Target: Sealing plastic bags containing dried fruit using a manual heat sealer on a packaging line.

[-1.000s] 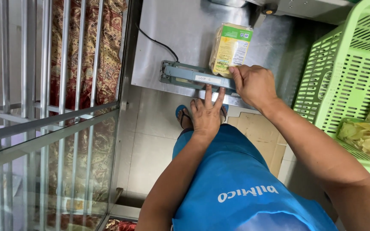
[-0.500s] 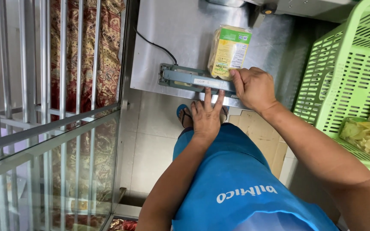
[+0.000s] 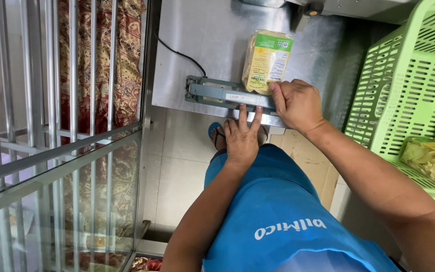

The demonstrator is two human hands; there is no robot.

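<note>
Pressing down on the grey sealer bar (image 3: 227,93) at the steel table's (image 3: 207,40) near edge, the left hand (image 3: 241,138) lies flat, fingers spread — gripping nothing. The right hand (image 3: 298,105) pinches the yellow chip bag's (image 3: 266,61) lower end. Right, a green basket (image 3: 404,85) holds more chip bags (image 3: 431,158).

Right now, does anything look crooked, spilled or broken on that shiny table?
Nothing looks spilled or broken. The chip bag lies flat with its near end under the sealer bar, tilted slightly. The left hand presses the bar and the right hand steadies the bag's end. The sealer sits near the table edge.
</note>
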